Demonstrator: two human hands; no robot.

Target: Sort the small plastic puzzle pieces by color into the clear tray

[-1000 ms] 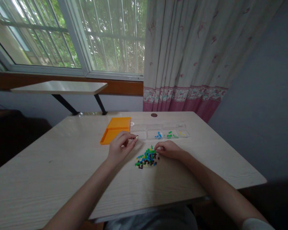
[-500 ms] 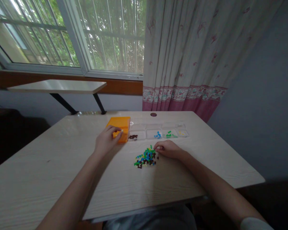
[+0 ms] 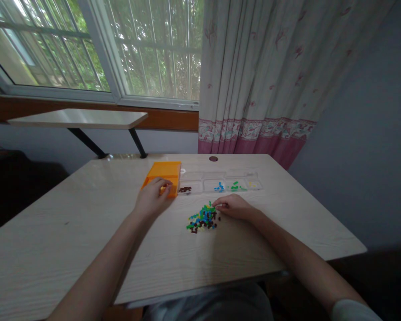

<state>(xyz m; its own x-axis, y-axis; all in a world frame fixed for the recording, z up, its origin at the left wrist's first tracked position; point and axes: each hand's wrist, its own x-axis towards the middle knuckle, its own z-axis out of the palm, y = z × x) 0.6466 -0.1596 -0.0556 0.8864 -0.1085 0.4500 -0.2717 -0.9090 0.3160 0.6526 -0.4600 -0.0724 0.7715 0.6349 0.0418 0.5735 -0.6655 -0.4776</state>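
My left hand (image 3: 153,195) is over the front part of an open orange case (image 3: 166,169), thumb and forefinger curled together. Whatever may be between its fingertips is too small to make out. My right hand (image 3: 233,206) rests at the upper right edge of a loose pile of small plastic pieces (image 3: 205,217), in green, blue, dark brown and yellow. Its fingertips are pinched at the pile, and what they hold is hidden. Behind the pile lies a clear compartment tray (image 3: 198,187), with brown pieces (image 3: 185,189), blue pieces (image 3: 219,187), green pieces (image 3: 235,186) and yellow pieces (image 3: 252,184) in separate compartments.
The pale wooden table (image 3: 87,227) carries everything. A raised shelf (image 3: 83,118) on black legs stands at its back left. A round cable hole (image 3: 213,158) sits near the back edge. Beyond are a barred window and a long curtain (image 3: 254,98).
My left hand has shifted slightly over the orange case, and the pale bit seen at its fingertips no longer shows. My right hand stays by the pile with little movement.
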